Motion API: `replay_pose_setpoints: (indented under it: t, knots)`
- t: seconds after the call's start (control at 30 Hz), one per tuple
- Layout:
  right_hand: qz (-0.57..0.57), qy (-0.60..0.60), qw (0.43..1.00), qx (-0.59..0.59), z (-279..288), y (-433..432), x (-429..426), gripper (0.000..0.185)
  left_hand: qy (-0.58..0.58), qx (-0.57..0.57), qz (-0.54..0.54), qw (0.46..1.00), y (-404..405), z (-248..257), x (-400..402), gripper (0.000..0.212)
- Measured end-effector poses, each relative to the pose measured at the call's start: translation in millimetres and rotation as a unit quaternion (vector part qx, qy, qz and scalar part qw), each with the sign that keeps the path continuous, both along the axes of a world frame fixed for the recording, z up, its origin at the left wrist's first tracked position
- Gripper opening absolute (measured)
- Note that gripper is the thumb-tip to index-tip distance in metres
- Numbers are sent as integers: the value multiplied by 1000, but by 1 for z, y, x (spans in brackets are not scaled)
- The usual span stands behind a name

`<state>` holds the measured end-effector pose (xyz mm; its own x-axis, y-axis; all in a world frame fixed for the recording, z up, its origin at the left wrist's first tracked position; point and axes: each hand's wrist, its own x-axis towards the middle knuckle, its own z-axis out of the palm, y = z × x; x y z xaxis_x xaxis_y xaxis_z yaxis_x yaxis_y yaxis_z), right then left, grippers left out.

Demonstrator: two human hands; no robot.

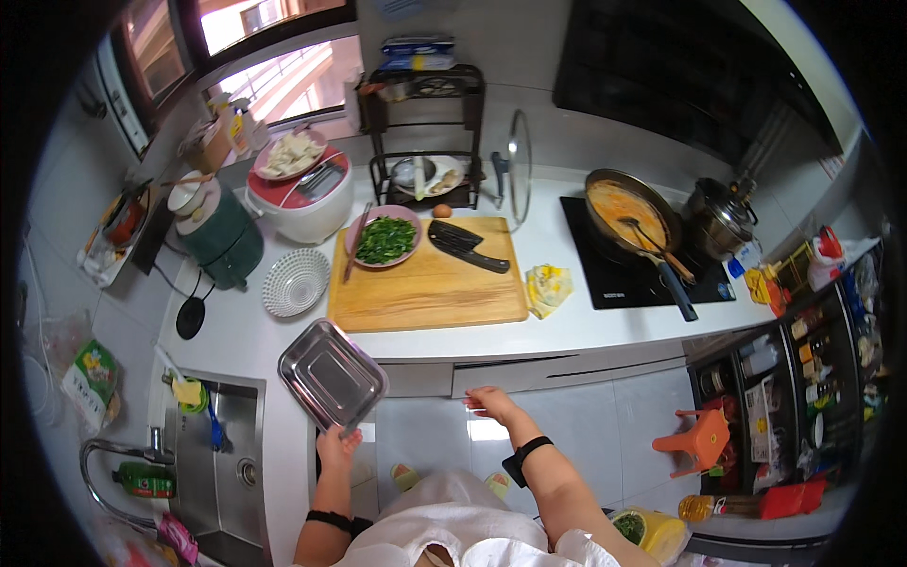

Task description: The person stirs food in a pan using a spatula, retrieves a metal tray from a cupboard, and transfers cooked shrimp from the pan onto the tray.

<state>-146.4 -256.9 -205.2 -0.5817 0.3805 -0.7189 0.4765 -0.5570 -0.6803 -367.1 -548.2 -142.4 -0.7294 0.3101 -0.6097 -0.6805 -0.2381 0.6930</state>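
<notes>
My left hand (pixel 339 446) grips the near edge of a rectangular stainless steel tray (pixel 333 374), tilted beside the counter's front edge. Nothing is in my right hand (pixel 489 404), which is held over the floor in front of the drawers with its fingers somewhat spread. On the wooden cutting board (pixel 425 301) lie a black cleaver (pixel 468 248) and a pink plate of chopped greens (pixel 386 241) with chopsticks (pixel 357 244) across its rim. A brown egg (pixel 442 211) is behind the board. A patterned white plate (pixel 296 282) lies to its left, a yellow-and-white cloth (pixel 548 290) to its right.
A pan of orange soup (pixel 631 212) with a ladle and a steel pot (pixel 719 220) stand at the black cooktop (pixel 616 294). At left are a sink (pixel 220 489), a green appliance (pixel 220 237) and a rice cooker (pixel 312 212). An orange stool (pixel 698 443) stands on the floor.
</notes>
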Motion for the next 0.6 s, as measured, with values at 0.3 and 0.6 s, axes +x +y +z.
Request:
replay_pose_setpoints:
  t: [0.3,0.6]
  knots:
    - [69,71,977,187,103,-6,73,53,120,-54,-336,933,108,56,101,25]
    - [-157,43,932,323,99,50,193,30,18,74,-466,882,229,67,240,38]
